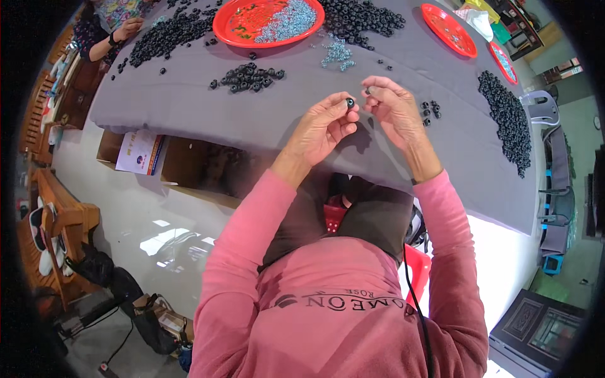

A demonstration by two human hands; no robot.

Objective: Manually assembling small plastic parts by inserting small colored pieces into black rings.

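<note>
My left hand (322,130) pinches a small round black piece (350,102) with a pale centre between thumb and fingertips. Close beside it, my right hand (396,112) is closed in a pinch on something small and partly hidden at the fingertips; I cannot make out its kind. The hands are apart, held over the near edge of the grey-covered table (189,101). A small group of black pieces (247,78) lies to the left of my hands, and a few more black pieces (431,110) lie just right of my right hand.
A red tray (220,28) of small clear-bluish pieces stands at the back. Loose bluish pieces (338,53) and large black heaps (362,22) lie near it. Another black heap (506,120) and a red plate (463,49) are at right. Another person's hand (129,28) shows far left.
</note>
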